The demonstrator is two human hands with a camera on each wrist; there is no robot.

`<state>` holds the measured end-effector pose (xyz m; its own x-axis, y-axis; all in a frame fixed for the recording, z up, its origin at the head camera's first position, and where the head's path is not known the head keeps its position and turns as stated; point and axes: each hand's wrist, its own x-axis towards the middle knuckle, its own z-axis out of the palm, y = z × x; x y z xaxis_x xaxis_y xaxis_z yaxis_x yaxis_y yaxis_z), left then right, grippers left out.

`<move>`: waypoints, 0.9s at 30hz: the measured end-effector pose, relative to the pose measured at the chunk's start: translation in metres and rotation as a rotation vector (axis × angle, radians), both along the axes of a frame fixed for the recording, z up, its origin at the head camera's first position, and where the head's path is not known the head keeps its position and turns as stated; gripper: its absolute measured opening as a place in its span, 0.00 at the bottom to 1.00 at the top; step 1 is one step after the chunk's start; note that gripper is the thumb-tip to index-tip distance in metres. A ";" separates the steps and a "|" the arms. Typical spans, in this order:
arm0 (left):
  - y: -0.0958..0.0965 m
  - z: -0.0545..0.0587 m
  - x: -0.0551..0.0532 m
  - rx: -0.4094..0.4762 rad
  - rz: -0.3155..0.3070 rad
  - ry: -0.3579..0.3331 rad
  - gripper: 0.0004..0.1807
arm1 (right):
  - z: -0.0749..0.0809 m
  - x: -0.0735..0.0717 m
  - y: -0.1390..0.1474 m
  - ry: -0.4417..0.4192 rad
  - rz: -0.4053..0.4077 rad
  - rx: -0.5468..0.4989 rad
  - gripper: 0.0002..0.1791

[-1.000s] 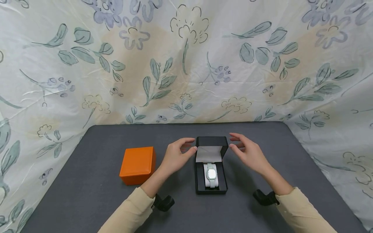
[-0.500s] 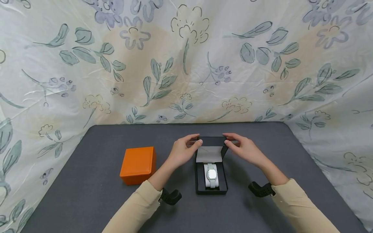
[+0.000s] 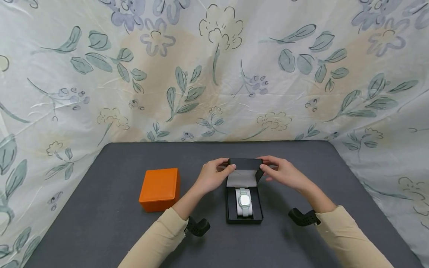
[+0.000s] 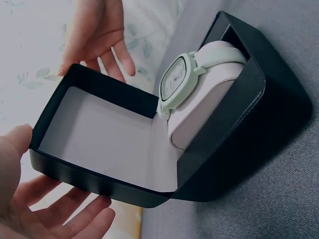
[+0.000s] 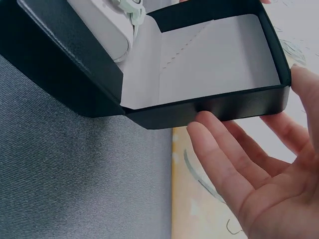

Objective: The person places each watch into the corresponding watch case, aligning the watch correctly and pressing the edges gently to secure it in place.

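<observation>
A black watch box (image 3: 228, 208) stands on the table with its lid (image 3: 246, 164) raised and tilted back. Inside the base, a pale green watch (image 3: 244, 201) is wrapped round a white cushion (image 4: 197, 112). My left hand (image 3: 212, 176) holds the left corner of the lid, thumb at the rim and fingers behind. Opposite it, my right hand (image 3: 285, 173) holds the right corner between thumb and fingers. In the right wrist view, the fingers (image 5: 214, 149) lie along the lid's outer side wall. White lining covers the lid's inside.
An orange box (image 3: 160, 190) with its lid closed sits to the left, close to my left forearm. Dark grey cloth covers the table (image 3: 110, 223). A flowered curtain (image 3: 214, 93) hangs behind the far edge. Black devices are strapped to both wrists.
Both hands have moved inward from beside the lid and have taken hold of its corners. The box, the watch and the orange box stay where they were.
</observation>
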<state>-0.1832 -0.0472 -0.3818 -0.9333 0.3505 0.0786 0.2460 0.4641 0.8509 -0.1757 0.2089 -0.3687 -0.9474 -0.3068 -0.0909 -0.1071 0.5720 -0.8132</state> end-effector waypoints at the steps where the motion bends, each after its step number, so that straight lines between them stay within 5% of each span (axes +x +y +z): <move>1: 0.000 0.000 0.001 0.000 -0.002 0.001 0.29 | 0.000 0.001 0.000 0.003 0.001 0.005 0.29; 15: -0.003 0.003 0.014 -0.040 0.005 0.056 0.26 | 0.001 0.019 -0.005 0.071 -0.013 0.063 0.25; 27: -0.003 0.001 0.032 -0.049 0.035 0.100 0.23 | -0.004 0.038 -0.009 0.264 -0.022 0.128 0.22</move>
